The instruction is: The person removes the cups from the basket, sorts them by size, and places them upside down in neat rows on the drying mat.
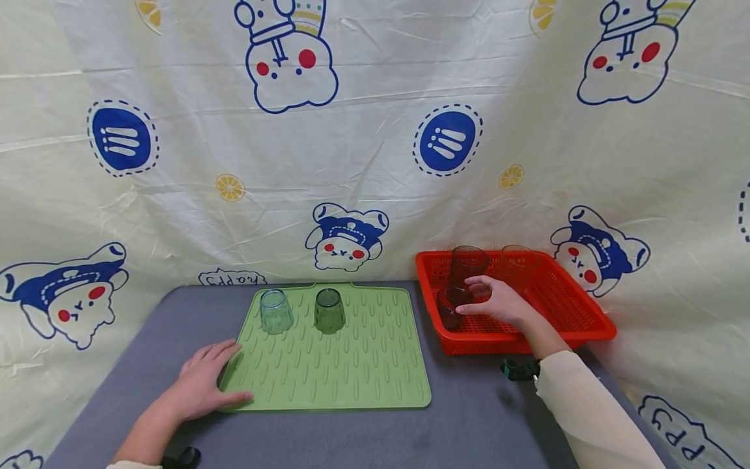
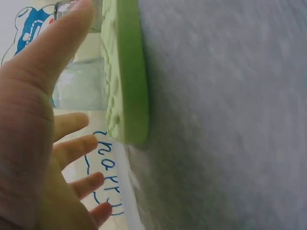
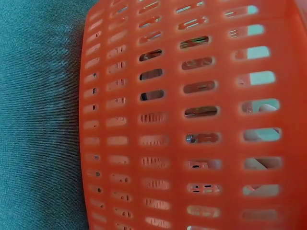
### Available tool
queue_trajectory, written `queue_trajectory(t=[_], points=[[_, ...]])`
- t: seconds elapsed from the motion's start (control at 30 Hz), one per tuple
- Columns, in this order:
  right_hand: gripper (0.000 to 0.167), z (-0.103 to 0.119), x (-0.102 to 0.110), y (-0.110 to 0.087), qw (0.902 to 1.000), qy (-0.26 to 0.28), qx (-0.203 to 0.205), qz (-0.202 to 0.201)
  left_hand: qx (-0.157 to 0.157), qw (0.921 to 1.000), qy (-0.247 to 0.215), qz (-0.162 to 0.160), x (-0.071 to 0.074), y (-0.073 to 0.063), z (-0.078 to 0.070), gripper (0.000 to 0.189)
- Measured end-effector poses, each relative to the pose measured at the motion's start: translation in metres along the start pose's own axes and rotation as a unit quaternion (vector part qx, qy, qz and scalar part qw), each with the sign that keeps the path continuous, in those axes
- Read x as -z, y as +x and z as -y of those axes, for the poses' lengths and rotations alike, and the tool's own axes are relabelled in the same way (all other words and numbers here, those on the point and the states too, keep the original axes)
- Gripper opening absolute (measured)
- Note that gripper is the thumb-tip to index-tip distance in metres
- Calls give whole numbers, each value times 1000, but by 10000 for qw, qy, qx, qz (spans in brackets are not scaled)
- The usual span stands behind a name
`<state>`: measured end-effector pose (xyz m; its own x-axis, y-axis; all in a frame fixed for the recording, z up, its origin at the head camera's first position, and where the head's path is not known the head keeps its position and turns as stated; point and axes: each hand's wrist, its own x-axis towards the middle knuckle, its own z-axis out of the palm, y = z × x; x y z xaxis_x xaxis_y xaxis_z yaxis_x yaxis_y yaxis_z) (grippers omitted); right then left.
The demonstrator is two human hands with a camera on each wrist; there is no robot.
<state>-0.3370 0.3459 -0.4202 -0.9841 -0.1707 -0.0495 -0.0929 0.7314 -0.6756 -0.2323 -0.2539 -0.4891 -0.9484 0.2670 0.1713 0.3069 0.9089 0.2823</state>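
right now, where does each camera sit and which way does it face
Head: on the head, facing forward and down at the green mat and red basket; left hand and right hand show.
Left wrist: on that wrist, facing the mat's edge and glasses; thumb and fingers show.
Right wrist: on that wrist, facing the basket's slotted wall up close; no hand clearly shows.
Head and left wrist share the mat, glasses and left hand.

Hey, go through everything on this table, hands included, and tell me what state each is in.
Green mat: flat on the table
Pale-blue glass: standing on the mat
Grey-green glass: standing on the mat
Red basket: upright, holding glasses
Front-left basket glass: partly hidden, tilt unclear
Left hand: open, at the mat's left edge
Right hand: at the front-left basket glass, grip unclear
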Motion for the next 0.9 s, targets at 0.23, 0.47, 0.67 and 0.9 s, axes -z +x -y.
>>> queue_trajectory(t=[0.23,0.47,0.67,0.9], points=[[92,0,-1,4,9998,-189,60,94,-391,9979,-282,-440,2,5,-16,102],[91,1,-4,8,9990,-394,102,163,-643,9931,-816,-552,-2,13,-30,96],[89,0,-7,12,9981,-538,167,231,-718,9880,-1280,-488,-12,19,-38,92],[89,-1,-8,15,9982,-546,159,202,-728,9809,-1748,-436,-16,25,-56,89]])
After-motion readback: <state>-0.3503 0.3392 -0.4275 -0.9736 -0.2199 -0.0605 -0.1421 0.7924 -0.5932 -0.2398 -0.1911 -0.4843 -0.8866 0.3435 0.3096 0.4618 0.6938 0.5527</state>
